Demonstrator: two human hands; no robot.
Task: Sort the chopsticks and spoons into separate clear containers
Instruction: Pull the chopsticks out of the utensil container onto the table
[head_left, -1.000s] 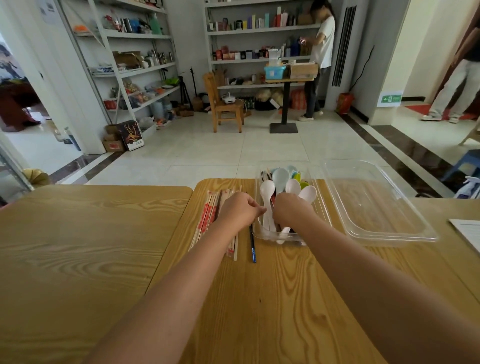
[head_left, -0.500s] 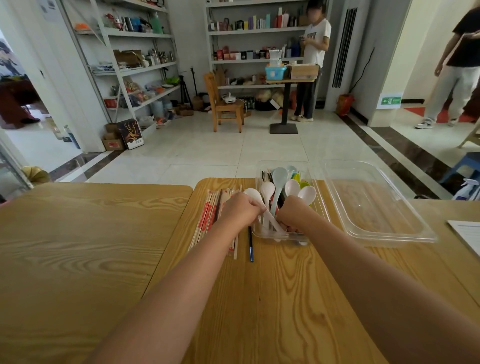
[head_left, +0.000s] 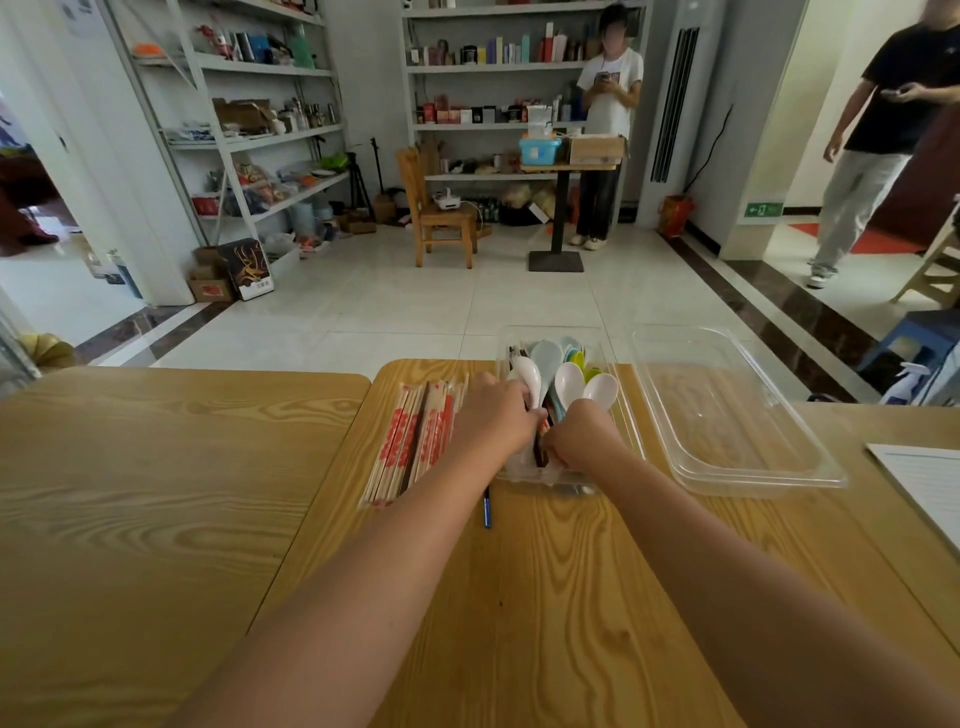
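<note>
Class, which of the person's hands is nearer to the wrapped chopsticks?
Left. The left hand is just right of the wrapped chopsticks, reaching into the spoon container; the right hand is farther right, inside that same container.

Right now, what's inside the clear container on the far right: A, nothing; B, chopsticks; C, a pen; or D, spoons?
A: the far-right container shows only the table wood grain through its bottom, while the spoons sit in the middle container.
</note>
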